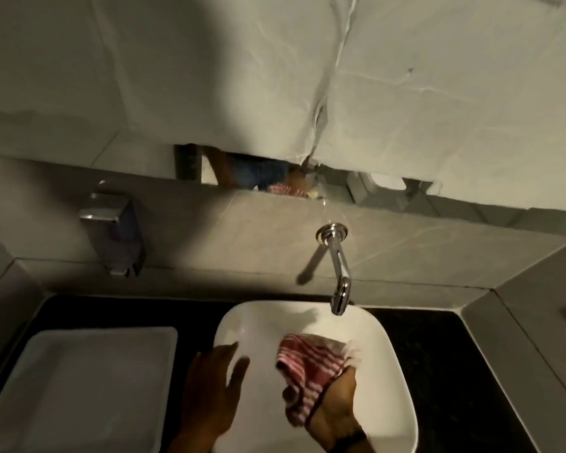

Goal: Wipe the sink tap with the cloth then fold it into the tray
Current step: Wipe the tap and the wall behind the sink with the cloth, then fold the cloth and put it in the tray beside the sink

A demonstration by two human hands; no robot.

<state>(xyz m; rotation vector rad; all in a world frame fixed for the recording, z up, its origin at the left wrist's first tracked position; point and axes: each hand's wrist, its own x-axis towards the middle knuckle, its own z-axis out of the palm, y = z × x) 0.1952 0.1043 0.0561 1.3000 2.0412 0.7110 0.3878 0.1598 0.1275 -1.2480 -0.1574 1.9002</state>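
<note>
- The right hand [335, 398] clutched the red-and-white striped cloth [307, 361], bunched over the white basin [386, 380], below the chrome tap [339, 276].
- The left hand [209, 390] hovered spread, ungripping, over the basin's left rim.
- A smooth rectangular grey tray [79, 387] sat on the dark counter's left side.

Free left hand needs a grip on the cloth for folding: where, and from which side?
Judging by its drape, take the loose upper-left corner of the cloth, reaching from the left with the left hand. The right hand bunches its lower right end over the sink.
</note>
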